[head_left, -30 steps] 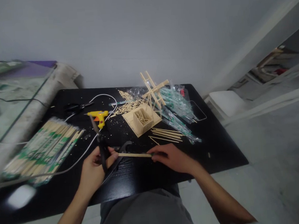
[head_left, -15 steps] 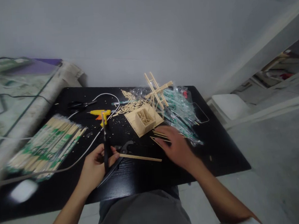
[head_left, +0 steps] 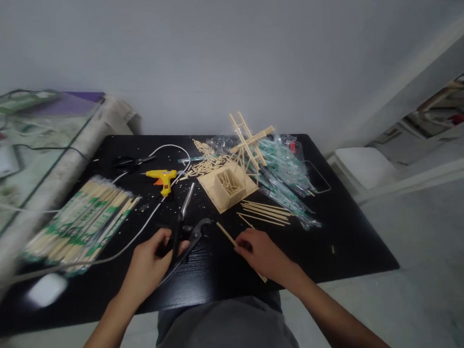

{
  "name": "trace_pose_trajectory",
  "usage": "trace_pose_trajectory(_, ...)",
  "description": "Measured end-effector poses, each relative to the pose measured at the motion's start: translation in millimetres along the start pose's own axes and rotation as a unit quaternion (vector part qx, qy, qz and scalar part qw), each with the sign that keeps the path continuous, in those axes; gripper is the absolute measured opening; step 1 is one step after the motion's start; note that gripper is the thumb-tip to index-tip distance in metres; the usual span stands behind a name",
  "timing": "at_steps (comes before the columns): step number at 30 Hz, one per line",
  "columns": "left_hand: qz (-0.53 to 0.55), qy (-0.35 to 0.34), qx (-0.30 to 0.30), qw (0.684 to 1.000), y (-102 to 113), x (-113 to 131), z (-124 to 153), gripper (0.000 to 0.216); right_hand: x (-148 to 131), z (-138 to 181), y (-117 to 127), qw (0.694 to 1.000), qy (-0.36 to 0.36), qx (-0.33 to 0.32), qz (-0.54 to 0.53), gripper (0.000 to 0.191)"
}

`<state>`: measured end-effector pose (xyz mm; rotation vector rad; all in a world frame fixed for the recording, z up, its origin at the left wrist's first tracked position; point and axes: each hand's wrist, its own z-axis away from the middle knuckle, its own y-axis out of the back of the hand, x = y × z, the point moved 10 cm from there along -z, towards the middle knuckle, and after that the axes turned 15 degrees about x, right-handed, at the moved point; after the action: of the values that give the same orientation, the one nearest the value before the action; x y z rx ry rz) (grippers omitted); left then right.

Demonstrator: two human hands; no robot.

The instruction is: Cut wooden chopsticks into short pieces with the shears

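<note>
My left hand (head_left: 152, 259) is closed around a black-handled tool with a narrow silver end (head_left: 187, 201), which points up and away from me. Under and beside it lies a dark tool with a hooked jaw (head_left: 199, 230). My right hand (head_left: 263, 254) pinches a thin wooden stick (head_left: 226, 234), slanted over the table with its lower end showing below the hand. Beyond that hand, several loose sticks (head_left: 268, 213) lie side by side. Behind them stands a wooden model (head_left: 246, 141) with crossed blades, beside a small open box (head_left: 230, 187) holding cut pieces on a square base.
A yellow glue gun (head_left: 163, 179) with a white cord lies left of the model. Packed chopsticks (head_left: 82, 221) cover the table's left side, near a white object (head_left: 47, 290). Black scissors (head_left: 130, 161), cut bits (head_left: 209, 165) and plastic wrappers (head_left: 285, 165) lie farther back.
The stick has passed from my left hand to my right, which has drawn back from the loose sticks. The tool in my left hand has tilted to the right.
</note>
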<state>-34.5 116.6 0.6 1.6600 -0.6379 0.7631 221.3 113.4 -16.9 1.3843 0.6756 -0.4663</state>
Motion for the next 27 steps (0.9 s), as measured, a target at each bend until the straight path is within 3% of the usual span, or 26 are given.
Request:
trace_pose_trajectory(5,-0.092,-0.052,0.004,0.994,29,-25,9,0.04,13,-5,-7,0.998,-0.058,0.039,-0.006,0.008)
trace_pose_trajectory(12,-0.189,-0.072,0.025,0.979,54,-60,15,0.039,3,-16,-14,0.995,-0.013,0.075,0.059,0.015)
trace_pose_trajectory(18,-0.27,-0.106,0.04,0.956,63,-63,18,0.036,-1,-14,-8,0.994,-0.011,0.071,0.081,0.021)
trace_pose_trajectory(23,-0.408,-0.135,0.055,0.901,94,-67,12,0.029,-1,-7,-2,0.995,0.007,0.067,0.075,0.023)
trace_pose_trajectory(27,-0.437,-0.144,0.054,0.886,115,-67,0,0.025,1,-6,-2,0.995,0.012,0.072,0.067,0.023)
